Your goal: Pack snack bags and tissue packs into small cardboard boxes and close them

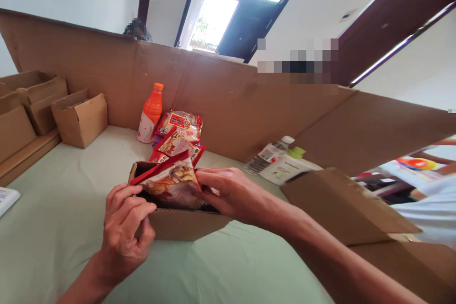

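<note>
Right fingers (210, 187) pinch the red packet's (174, 180) edge, apparently thumb nearest

Printed apparently in Chinese characters on the red-labelled snack packet (181, 123) and faintly on the green-capped bottle (284, 169), but too blurred to read.

Green cloth-covered surface (256, 266) — open cardboard box (188, 225) near centre; orange bottle (151, 116) and red packets (181, 123) beyond; clear bottle (261, 157), white bottle (285, 168) far right; small carton (90, 121) far left — upright.
</note>
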The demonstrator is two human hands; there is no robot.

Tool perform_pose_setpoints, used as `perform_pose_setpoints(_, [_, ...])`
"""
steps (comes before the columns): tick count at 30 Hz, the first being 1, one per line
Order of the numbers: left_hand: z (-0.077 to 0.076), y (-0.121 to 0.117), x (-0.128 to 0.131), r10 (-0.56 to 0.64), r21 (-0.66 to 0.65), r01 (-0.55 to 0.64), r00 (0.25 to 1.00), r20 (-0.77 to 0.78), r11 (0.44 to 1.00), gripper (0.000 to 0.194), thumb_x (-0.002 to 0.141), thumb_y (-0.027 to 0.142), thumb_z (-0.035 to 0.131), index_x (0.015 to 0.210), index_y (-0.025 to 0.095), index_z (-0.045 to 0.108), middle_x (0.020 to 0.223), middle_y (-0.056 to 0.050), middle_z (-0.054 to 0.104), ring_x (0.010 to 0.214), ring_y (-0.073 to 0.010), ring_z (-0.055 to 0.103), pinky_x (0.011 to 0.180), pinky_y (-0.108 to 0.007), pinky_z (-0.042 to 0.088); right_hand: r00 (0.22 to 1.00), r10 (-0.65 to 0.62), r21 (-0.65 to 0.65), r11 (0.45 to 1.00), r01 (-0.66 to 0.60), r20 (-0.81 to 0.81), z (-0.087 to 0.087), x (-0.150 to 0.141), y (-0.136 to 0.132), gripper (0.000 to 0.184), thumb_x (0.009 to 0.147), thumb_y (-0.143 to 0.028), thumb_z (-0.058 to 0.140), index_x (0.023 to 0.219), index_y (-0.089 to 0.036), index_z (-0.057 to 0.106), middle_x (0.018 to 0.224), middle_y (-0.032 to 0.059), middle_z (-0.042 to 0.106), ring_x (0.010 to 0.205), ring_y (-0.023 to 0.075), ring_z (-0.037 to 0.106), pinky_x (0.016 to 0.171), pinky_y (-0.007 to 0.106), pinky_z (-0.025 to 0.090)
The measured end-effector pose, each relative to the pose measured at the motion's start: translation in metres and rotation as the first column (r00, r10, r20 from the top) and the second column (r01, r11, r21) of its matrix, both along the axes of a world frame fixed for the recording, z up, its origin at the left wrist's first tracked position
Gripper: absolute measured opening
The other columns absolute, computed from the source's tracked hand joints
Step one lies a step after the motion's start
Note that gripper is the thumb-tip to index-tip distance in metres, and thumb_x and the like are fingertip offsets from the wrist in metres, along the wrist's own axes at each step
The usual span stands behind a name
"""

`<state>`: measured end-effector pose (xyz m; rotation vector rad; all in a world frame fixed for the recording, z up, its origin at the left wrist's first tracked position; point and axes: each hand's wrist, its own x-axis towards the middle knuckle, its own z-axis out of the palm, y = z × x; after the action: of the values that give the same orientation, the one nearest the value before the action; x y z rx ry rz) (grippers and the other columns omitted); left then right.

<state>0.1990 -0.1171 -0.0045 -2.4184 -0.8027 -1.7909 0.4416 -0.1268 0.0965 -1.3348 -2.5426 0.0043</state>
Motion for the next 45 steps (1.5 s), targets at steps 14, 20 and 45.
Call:
perform_pose_setpoints(14, [-0.003,-0.001,0.003,-0.056,-0.017,0.056,0.998,-0.015,0.998,0.032,0.081,-0.005,0.053,0.103,0.017,0.062,0.090,-0.005,0.068,0.112,-0.0236,0.059,0.099,-0.046,0.050,0.924,0.045,-0.388,0.914,0.115,0.380,-0.002,-0.042,0.032,0.022,0.090,-0.011,0.051,0.081,-0.018,0.070,0.080,0.0045,0.072,0.066,0.0138,0.057,0.056,0.026,0.026])
perform_pose_setpoints(20, [0.000,0.004,-0.003,-0.068,-0.021,0.067,0.995,-0.079,0.998,0.033,0.083,-0.005,0.054,0.107,0.016,0.061,0.094,-0.005,0.066,0.116,-0.0242,0.058,0.099,-0.043,0.052,0.992,0.027,-0.328,0.945,0.016,0.124,-0.012,-0.025,0.032,0.026,0.090,-0.011,0.054,0.106,-0.019,0.073,0.106,0.0072,0.076,0.091,0.0192,0.069,0.076,0.027,0.047])
perform_pose_setpoints(45, [0.015,0.001,0.000,0.031,-0.420,-0.088,0.990,-0.140,0.903,0.029,0.098,0.031,0.051,0.126,0.022,0.055,0.112,-0.006,0.071,0.096,-0.0185,0.071,0.085,-0.032,0.058,0.793,-0.300,0.021,0.930,0.366,-0.529,-0.079,0.032,-0.048,0.044,0.089,-0.035,0.063,0.131,-0.025,0.056,0.150,0.0131,0.051,0.133,0.0293,0.054,0.103,0.047,0.051])
